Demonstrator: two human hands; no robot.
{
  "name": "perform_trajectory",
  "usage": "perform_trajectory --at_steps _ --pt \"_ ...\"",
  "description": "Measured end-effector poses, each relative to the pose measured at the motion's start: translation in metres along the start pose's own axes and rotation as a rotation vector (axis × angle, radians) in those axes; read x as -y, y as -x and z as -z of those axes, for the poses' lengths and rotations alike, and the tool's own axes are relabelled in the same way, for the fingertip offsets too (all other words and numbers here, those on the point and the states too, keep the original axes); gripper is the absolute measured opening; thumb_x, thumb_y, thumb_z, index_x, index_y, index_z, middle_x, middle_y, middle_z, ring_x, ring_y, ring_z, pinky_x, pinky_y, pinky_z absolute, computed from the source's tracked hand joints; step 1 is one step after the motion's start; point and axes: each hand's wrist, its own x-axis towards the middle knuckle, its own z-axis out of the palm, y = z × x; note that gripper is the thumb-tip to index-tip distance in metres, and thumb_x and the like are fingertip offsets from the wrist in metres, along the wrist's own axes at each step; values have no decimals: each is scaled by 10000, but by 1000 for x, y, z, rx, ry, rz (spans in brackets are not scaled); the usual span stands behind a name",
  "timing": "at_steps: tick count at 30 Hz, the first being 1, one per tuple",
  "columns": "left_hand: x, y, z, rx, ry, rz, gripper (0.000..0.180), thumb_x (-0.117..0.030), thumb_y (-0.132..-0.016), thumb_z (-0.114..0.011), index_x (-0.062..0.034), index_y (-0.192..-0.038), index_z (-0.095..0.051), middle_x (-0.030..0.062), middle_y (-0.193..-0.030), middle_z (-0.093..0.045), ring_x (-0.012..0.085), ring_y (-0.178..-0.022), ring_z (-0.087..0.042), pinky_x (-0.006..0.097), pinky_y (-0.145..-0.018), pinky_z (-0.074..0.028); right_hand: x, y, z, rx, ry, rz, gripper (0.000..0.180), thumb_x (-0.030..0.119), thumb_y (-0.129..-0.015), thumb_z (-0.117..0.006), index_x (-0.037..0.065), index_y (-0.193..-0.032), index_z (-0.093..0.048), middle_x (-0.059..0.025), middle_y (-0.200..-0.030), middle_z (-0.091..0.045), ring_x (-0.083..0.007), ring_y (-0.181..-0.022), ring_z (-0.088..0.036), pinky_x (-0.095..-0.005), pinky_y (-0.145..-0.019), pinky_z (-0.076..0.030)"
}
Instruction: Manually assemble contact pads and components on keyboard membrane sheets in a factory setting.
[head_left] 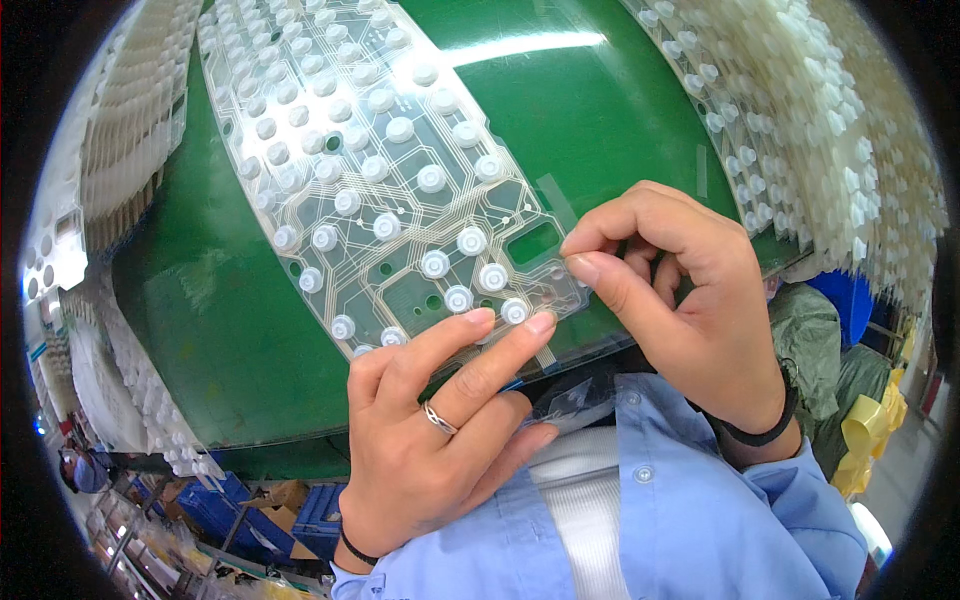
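Clear plastic sheet (360, 160) lying flat on the green table (205, 330), running from the far edge down the middle to close by the near edge. Carries rows of white round domes (431, 178) and a web of thin pale lines; a squarish cut-out shows green through it at the near right part.

Left edge of table: thick row of overlapping clear sheets (135, 130), spread like a fan. Below the near left corner, off the table: blue bins (235, 510) and an opened cardboard box (285, 505).

Left hand (450, 400): at the near end of the sheet, two fingers stretched out, tips down on or right at the sheet beside the nearest domes; other visible fingers curled under. Not clamped on anything visible. Silver ring (438, 418) on one finger, dark band at the wrist.

Blue shirt (690, 470) over a white ribbed top (585, 500), just behind the near edge.

Right hand (568, 256): at the sheet's near right corner, thumb and forefinger tips brought close together; cannot tell whether the sheet's edge is caught between them. Black band (760, 432) at that wrist. Hands apart from each other.

Right edge of table: second dense row of domed sheets (800, 110). Beyond the near right corner: green plastic bag (805, 340), then something yellow and crumpled (870, 435).
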Motion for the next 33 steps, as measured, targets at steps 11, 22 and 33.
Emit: perform_trajectory --at_steps 11,22,33 --pt "-2 0 0 -19 -6 27 234 -315 -704 -747 -143 -707 -588 -18 -1245 -640 222 -1126 -537 340 -833 -351 0 1 1 22 40 57 153 -63 -768 -667 5 -905 -656 -16 -809 -583 -31 -567 -445 -180 -482 -325" --pt "0 1 0 -20 26 -5 232 -317 -696 -764 -131 -730 -630 29 -1218 -652 280 -1139 -521 375 -836 -373 5 4 -4 -94 348 82 331 -81 -782 -638 40 -1089 -607 -39 -911 -564 -38 -621 -444 -174 -513 -330" --pt "1 15 8 -359 282 205 191 -251 -748 -750 -101 -675 -656 94 -1091 -704 335 -1149 -508 378 -890 -434 0 42 25 218 -82 286 354 61 -741 -768 22 -1065 -631 -115 -981 -651 -268 -892 -620 -346 -763 -470"
